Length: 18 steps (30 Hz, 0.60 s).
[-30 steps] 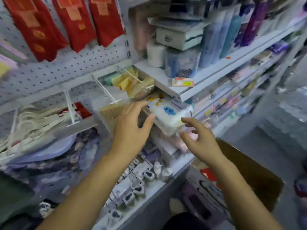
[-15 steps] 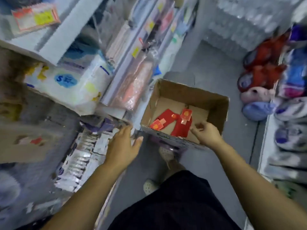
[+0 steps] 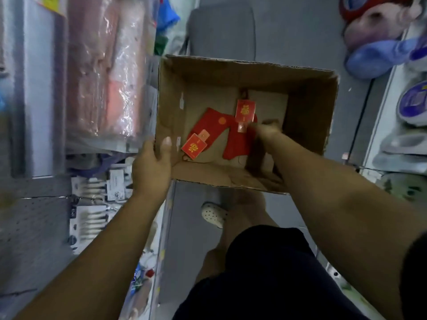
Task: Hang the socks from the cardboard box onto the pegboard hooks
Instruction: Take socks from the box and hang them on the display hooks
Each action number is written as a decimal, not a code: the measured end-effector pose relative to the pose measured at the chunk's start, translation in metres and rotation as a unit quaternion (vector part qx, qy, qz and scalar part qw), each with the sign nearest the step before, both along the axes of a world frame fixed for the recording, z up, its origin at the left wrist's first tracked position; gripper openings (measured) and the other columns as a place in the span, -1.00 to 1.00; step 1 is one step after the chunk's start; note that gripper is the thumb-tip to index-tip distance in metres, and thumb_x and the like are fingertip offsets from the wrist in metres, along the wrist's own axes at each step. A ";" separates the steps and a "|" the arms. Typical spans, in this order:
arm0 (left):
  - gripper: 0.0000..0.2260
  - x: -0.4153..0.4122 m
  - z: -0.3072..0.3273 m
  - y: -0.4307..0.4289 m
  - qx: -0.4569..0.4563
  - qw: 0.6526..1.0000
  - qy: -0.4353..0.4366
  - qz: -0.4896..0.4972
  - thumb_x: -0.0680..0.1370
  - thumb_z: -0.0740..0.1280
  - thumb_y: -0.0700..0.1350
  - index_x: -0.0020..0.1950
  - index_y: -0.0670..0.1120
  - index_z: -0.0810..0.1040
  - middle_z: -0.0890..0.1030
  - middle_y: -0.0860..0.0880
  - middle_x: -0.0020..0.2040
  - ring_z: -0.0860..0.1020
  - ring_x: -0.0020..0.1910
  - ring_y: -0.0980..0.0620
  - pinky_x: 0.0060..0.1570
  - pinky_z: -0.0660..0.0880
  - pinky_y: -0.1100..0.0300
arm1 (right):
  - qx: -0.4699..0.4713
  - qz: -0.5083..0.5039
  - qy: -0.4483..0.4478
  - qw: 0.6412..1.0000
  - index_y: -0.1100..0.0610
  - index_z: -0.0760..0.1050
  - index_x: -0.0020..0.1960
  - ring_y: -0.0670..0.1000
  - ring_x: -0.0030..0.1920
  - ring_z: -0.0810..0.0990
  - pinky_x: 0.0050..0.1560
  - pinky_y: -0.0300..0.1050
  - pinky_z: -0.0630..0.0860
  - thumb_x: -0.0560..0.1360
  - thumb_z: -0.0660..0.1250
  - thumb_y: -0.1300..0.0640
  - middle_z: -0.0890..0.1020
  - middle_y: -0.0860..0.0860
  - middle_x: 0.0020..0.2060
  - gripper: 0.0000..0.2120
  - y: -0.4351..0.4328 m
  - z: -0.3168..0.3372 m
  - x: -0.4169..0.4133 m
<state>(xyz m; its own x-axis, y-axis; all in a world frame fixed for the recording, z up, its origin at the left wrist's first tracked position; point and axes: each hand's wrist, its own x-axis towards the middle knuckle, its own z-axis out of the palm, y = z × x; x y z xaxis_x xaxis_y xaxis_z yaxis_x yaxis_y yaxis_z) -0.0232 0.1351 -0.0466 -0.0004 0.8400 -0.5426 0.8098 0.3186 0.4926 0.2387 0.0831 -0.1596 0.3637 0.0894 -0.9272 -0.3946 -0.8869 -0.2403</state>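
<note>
An open cardboard box sits on the floor below me. Two pairs of red socks with red-and-gold card labels lie on its bottom. One pair is on the left, the other on the right. My left hand grips the box's near left corner, thumb inside the wall. My right hand, blurred, reaches into the box, and its fingertips pinch the right pair just below its label. The pegboard hooks are out of view.
Shelves with wrapped pink packages and small carded goods run along the left. Plush slippers fill a shelf at the right. Grey floor lies beyond the box. My foot in a white clog stands just behind the box.
My view swung from the pegboard and shelves down to the box. My left hand took hold of the box corner. My right hand went from the rim down to the right sock pair.
</note>
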 end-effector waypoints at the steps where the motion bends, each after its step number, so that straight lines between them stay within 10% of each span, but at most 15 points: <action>1: -0.65 0.002 -0.003 -0.002 0.014 1.000 0.006 0.023 0.68 0.16 0.15 0.10 -0.12 0.53 0.59 0.01 -0.14 0.55 -0.10 0.00 -0.11 0.47 0.18 | -0.012 -0.006 -0.004 1.000 0.16 0.34 0.39 0.09 -0.02 0.56 -0.30 -0.10 0.51 0.45 0.55 -0.01 0.57 0.08 0.15 -0.36 0.003 -0.009 -0.002; 10: -0.71 0.002 -0.012 -0.003 0.078 0.992 0.003 0.097 0.69 0.25 -0.05 -0.17 -0.17 0.54 0.32 -0.01 -0.43 0.35 -0.42 0.20 -0.36 0.24 0.39 | -0.037 0.018 -0.068 0.997 0.20 0.52 0.22 0.18 0.19 0.63 0.17 0.03 0.58 0.48 0.52 -0.01 0.63 0.15 0.21 -0.56 0.004 -0.043 -0.024; 18: -0.74 0.003 -0.009 -0.003 0.065 0.991 -0.006 0.119 0.68 0.27 -0.01 0.18 -0.11 0.68 0.61 0.04 -0.19 0.49 -0.23 0.20 -0.24 0.32 0.57 | 0.035 -0.073 -0.039 0.996 0.09 0.50 -0.01 0.02 0.06 0.64 0.16 -0.06 0.58 0.50 0.51 0.09 0.65 -0.03 -0.06 -0.80 -0.016 -0.006 -0.040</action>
